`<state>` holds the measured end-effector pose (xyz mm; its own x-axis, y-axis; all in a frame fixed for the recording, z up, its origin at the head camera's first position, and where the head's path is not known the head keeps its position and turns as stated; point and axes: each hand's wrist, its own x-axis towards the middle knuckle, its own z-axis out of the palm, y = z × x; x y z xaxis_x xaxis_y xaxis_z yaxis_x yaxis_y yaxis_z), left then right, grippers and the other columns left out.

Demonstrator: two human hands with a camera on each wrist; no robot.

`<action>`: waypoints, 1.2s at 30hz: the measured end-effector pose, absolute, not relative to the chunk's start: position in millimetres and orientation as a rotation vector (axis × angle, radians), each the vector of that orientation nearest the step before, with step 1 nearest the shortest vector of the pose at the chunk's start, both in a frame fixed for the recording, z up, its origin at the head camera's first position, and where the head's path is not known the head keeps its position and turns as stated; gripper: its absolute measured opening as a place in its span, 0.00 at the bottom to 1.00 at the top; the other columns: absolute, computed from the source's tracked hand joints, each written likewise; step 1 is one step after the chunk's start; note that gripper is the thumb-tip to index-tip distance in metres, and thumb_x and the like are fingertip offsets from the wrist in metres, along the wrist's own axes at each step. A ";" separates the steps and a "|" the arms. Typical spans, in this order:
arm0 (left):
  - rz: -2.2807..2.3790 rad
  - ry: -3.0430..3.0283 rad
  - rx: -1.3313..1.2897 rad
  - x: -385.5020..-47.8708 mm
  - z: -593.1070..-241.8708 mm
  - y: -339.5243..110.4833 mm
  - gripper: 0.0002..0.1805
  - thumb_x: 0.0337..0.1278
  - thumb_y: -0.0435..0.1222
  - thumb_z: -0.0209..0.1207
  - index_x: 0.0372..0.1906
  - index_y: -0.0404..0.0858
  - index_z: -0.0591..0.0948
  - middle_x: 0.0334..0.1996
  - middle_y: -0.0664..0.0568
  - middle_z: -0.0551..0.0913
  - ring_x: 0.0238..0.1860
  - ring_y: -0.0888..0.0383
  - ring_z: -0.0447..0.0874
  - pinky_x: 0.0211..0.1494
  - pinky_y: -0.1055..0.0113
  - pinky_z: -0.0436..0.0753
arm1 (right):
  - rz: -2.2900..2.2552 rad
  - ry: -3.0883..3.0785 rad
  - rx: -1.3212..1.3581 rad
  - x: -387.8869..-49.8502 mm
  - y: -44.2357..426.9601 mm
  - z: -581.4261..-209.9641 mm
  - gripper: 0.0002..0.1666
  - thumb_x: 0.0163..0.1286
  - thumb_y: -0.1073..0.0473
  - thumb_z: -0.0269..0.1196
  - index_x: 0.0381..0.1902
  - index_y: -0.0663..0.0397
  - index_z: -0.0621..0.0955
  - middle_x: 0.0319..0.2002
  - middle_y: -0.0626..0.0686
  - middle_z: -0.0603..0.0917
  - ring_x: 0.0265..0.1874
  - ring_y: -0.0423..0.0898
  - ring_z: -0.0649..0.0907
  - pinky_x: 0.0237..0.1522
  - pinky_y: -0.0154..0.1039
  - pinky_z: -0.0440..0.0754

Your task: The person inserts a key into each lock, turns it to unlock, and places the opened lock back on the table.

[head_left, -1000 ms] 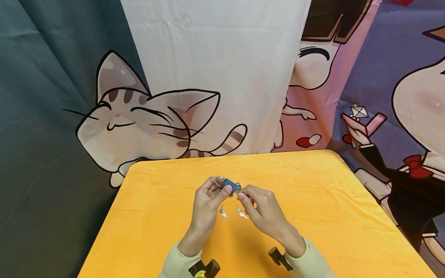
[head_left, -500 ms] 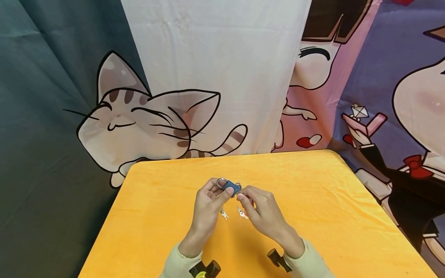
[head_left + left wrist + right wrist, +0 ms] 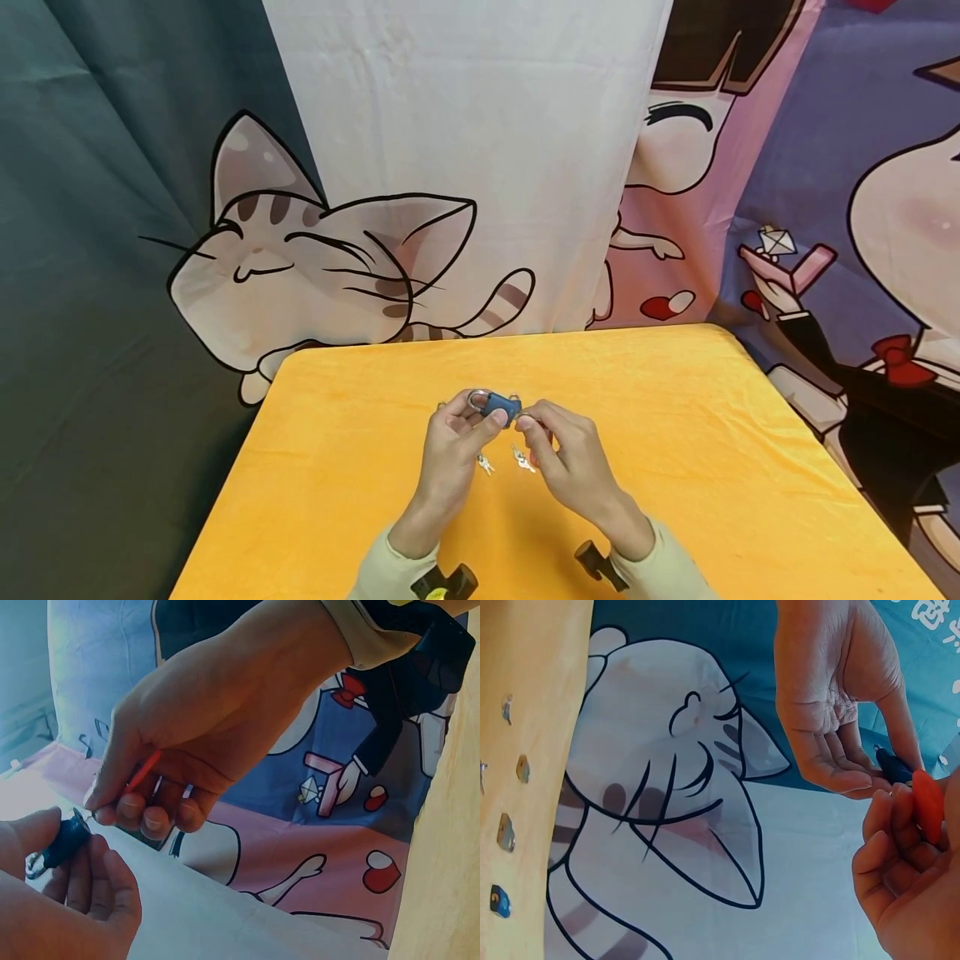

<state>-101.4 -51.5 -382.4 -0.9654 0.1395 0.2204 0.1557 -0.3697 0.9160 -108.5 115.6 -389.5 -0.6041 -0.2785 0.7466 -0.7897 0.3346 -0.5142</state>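
Note:
My left hand [image 3: 450, 454] grips a blue padlock [image 3: 501, 406], thumb on its face and silver shackle pointing left. My right hand [image 3: 573, 450] pinches a small silver piece that looks like a key [image 3: 522, 416], right at the padlock's lower end. Whether it sits inside the keyhole cannot be made out. A flat red-orange piece [image 3: 928, 804], perhaps a key tag, lies within my right hand's curled fingers; the left wrist view shows it edge-on as a red strip [image 3: 142, 771]. Beneath the hands, two small bunches of keys lie on the table: left keys [image 3: 486, 464] and right keys [image 3: 522, 458].
The table has a yellow cloth [image 3: 337, 500]. In the right wrist view, a blue padlock [image 3: 500, 900] and a brass-coloured padlock [image 3: 506, 832] lie on it among smaller metal pieces. A curtain with a printed cat [image 3: 300, 275] hangs behind the far edge.
The padlock has turned a little toward level and come slightly lower and to the right with my left hand. My right hand keeps its pinch and has shifted only slightly.

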 end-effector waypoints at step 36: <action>-2.495 -1.640 -0.517 -97.6 -386.6 -46.1 0.08 0.61 0.29 0.62 0.42 0.43 0.83 0.43 0.55 0.83 0.54 0.54 0.85 0.61 0.62 0.81 | 1.862 -2.092 1.020 -100.9 111.1 -392.3 0.17 0.76 0.73 0.45 0.30 0.58 0.76 0.19 0.55 0.73 0.19 0.40 0.74 0.17 0.33 0.74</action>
